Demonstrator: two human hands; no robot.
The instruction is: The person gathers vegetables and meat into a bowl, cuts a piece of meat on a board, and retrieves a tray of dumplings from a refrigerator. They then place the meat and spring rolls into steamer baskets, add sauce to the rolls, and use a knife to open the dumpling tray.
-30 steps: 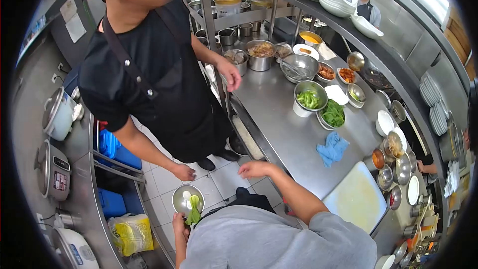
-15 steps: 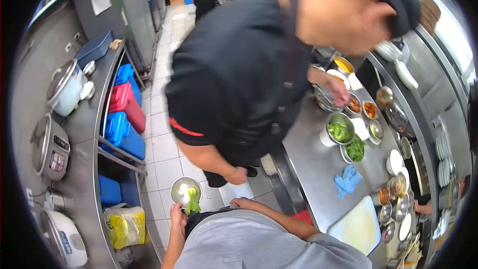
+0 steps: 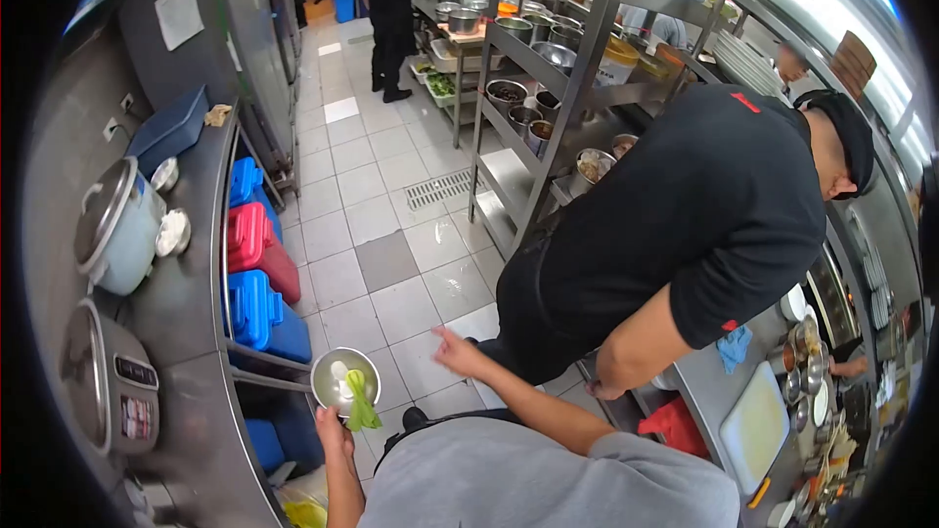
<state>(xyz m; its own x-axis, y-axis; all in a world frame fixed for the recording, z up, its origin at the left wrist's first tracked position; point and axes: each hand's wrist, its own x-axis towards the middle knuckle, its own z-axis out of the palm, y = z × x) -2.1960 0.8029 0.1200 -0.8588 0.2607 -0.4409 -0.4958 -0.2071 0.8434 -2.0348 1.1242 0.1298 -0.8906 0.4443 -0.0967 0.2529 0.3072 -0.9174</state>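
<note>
My left hand [image 3: 333, 432] grips the near rim of a round metal bowl [image 3: 321, 378] at the lower left centre. Inside the bowl lie white pieces [image 3: 341, 377] and a green leafy vegetable [image 3: 360, 407], whose leaves hang over the near rim. To the right, my right hand [image 3: 456, 352] is stretched forward over the floor with its fingers apart and nothing in it. It is near the dark trousers of a co-worker [image 3: 675, 225], who bends over the counter on the right.
A steel counter [image 3: 181, 303] with cookers runs along the left, lidded blue and red bins [image 3: 256, 240] below it. A metal shelf rack [image 3: 572, 88] stands ahead. At the right are a white cutting board [image 3: 755, 425] and a blue cloth [image 3: 734, 347]. Another person [image 3: 391, 10] stands farther back.
The co-worker has moved from in front of me to the right, and the aisle floor now shows. My right hand has reached forward from my waist and opened. The bowl stays in my left hand.
</note>
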